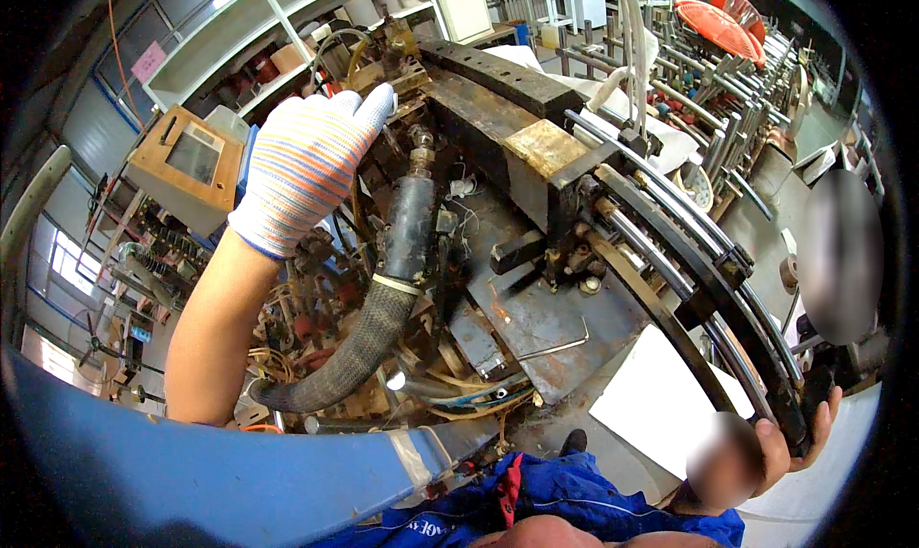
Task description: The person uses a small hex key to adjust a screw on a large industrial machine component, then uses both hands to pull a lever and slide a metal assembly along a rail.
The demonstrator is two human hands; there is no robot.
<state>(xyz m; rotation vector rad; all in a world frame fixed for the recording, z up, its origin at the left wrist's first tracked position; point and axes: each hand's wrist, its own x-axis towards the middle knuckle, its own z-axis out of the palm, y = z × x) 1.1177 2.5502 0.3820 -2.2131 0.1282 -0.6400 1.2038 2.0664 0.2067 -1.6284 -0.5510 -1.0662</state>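
Blue panel edge, left hand beyond

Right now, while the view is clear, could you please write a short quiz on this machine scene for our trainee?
1. True or false: in the picture, the boxy tan console with a dark screen appears to the left of the left hand in its white knit glove with coloured stripes.

2. Multiple choice: what colour is the narrow band around the upper end of the thick grey woven hose?
A) red
B) pale cream
C) bright blue

3. Short answer: which hand holds the lower end of the long black bar, and is it gloved or bare?

Key: 1. True. 2. B. 3. The right hand, bare.
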